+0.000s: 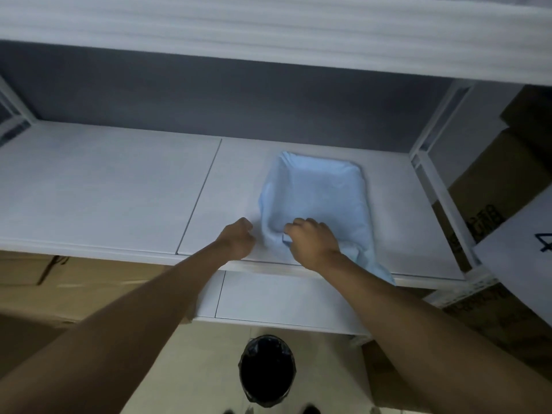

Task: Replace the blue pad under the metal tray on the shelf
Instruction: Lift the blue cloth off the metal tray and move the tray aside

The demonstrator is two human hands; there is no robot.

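Both forearms reach up to the shelf [119, 186]. The blue pad [316, 195] lies draped on its right half, one corner hanging over the front edge. The right hand [313, 243] pinches the pad's near edge; the left hand [237, 240], clenched, seems to grip its left edge. A black bin [267, 369] stands on the floor.

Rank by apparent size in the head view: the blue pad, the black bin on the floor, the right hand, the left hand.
1. blue pad
2. black bin, farther from the camera, so it likely looks smaller than it is
3. right hand
4. left hand; the two hands look close in size.
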